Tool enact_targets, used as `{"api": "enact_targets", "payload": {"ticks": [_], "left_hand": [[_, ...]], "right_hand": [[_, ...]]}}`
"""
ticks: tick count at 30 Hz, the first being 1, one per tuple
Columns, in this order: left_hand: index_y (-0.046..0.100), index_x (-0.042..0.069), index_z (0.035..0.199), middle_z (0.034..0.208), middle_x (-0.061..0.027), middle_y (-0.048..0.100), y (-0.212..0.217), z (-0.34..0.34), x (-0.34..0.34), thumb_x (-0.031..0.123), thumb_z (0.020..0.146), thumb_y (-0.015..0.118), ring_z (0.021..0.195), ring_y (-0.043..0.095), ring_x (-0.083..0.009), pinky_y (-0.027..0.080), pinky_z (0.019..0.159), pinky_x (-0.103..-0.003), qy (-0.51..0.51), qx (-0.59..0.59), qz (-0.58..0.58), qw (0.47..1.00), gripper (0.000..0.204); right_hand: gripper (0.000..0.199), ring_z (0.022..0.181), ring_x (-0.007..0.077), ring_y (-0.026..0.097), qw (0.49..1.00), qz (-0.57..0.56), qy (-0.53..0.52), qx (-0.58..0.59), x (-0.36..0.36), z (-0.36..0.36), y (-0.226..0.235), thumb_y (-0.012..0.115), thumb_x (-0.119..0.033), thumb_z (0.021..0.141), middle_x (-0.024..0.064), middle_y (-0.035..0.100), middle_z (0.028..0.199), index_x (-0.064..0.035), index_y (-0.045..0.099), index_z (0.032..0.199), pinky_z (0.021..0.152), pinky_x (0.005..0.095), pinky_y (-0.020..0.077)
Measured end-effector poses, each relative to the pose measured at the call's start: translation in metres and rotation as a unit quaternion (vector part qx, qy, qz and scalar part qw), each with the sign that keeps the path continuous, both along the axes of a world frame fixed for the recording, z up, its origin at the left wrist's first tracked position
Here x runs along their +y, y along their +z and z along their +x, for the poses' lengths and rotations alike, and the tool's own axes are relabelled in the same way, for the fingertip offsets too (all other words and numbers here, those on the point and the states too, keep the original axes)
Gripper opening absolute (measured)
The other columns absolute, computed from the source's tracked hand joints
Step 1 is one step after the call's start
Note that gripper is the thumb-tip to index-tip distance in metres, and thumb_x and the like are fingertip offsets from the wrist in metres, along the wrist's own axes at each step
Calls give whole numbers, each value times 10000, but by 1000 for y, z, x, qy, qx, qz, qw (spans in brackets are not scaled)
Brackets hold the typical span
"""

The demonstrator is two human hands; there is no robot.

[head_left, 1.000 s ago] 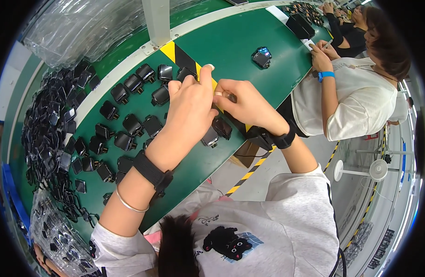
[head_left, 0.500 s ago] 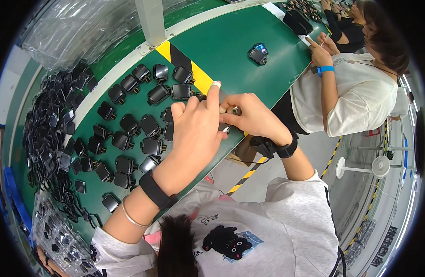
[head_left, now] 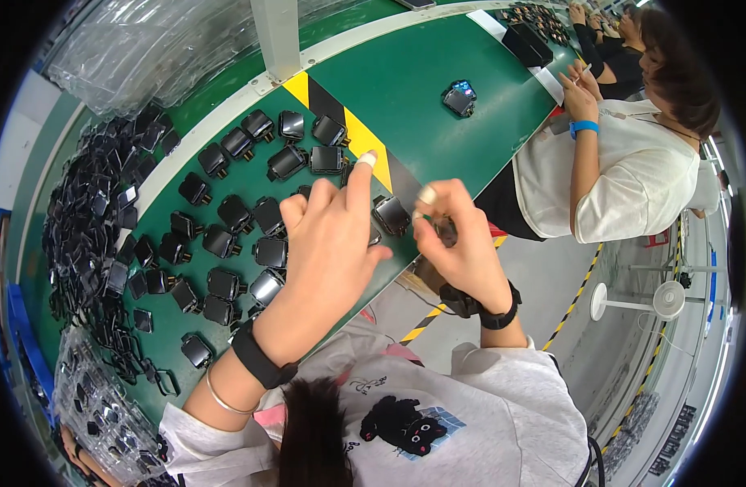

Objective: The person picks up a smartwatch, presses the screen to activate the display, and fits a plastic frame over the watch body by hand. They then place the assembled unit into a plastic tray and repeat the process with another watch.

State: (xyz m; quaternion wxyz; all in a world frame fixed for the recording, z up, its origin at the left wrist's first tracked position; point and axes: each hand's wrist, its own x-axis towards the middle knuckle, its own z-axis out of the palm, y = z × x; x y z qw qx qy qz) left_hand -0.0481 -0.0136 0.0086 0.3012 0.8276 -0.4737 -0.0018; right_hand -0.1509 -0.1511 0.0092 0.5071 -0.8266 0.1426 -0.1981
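Observation:
My left hand (head_left: pixel 332 239) is over the green table with its fingers spread; a white cover sits on one fingertip. Part of a glossy black piece shows beneath its thumb side. To its right, my right hand (head_left: pixel 464 239) has loosely curled fingers, thumb and forefinger slightly apart, and also wears a pale fingertip cover. Between the hands lies a black watch-like case (head_left: pixel 391 215) with a squarish glossy face, close beside my right fingertips. Left of my left hand, many similar black cases (head_left: pixel 219 241) lie spread out, some with small brass-coloured stubs; my hand hides a few.
A heap of black parts (head_left: pixel 89 235) lines the table's left side, with clear plastic trays (head_left: pixel 105 414) below. Yellow-black tape (head_left: pixel 365 142) crosses the table. Beyond it lies another case (head_left: pixel 459 99). A co-worker (head_left: pixel 604 162) sits at right near a black box (head_left: pixel 527 45).
My hands have come apart. My right hand has moved right and its pinch has loosened. The black case between them now shows on the table.

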Motion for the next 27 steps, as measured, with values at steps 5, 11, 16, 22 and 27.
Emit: {"api": "enact_targets", "payload": {"ticks": [5,11,16,22,27], "left_hand": [[343,-10,1317,829,-39,608,-3,-1,8,93,554,817,865,522,-221,282,750,-374,14,3,48,999,903],[372,-40,1278,767,-46,590,-6,-2,9,107,589,790,837,525,-209,285,734,-363,25,-7,48,999,820],[377,-10,1270,824,-48,615,-10,-5,10,94,562,808,829,539,-227,285,745,-370,34,11,48,998,835],[391,8,1243,847,-59,626,-8,-3,11,121,587,806,823,543,-235,291,759,-372,29,5,47,998,785],[424,40,1224,871,-63,630,16,3,20,140,627,800,816,561,-215,306,798,-354,32,82,38,995,713]], "right_hand": [[118,531,203,545,976,-198,9,88,18,16,-7,664,-51,763,76,565,678,-15,583,841,496,299,418],[114,546,258,564,968,-242,36,48,26,29,-17,680,-79,725,100,583,701,-13,607,784,498,341,426],[106,547,243,559,956,-286,-23,62,28,27,-19,669,-68,734,98,570,690,-11,593,781,489,334,416],[116,528,121,515,994,-90,65,25,24,11,-14,631,-98,792,56,541,665,-25,546,821,461,247,370],[97,543,60,450,968,233,92,-15,-35,-54,-21,576,-120,832,30,537,720,-60,521,885,461,173,327]]}}
